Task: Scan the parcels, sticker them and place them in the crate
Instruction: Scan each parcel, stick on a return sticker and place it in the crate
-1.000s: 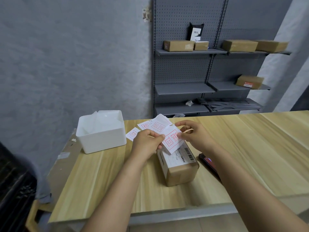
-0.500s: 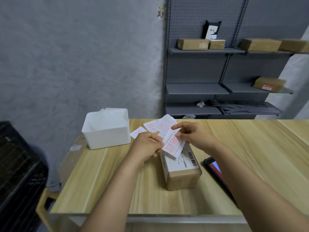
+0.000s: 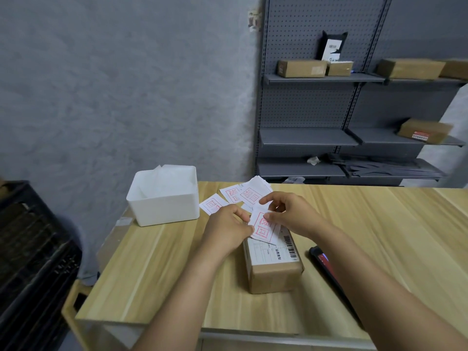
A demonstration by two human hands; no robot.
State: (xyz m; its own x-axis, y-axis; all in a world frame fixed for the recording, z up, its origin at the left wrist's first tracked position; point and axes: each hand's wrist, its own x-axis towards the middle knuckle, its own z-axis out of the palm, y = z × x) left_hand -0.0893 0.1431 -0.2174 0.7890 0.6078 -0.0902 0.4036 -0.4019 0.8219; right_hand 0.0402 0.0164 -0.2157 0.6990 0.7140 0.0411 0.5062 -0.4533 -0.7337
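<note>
Parcel sits near the table's front edge, with lots of bare wood off to the right and a white bin close by on the left. The black crate is down past the left edge. Both hands are pinching one red-printed sticker just above the parcel's far end: left hand on its left edge, right hand on the top. Loose stickers lie behind.

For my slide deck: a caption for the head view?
Both hands pinch a red-printed sticker above the parcel on the table.
</note>
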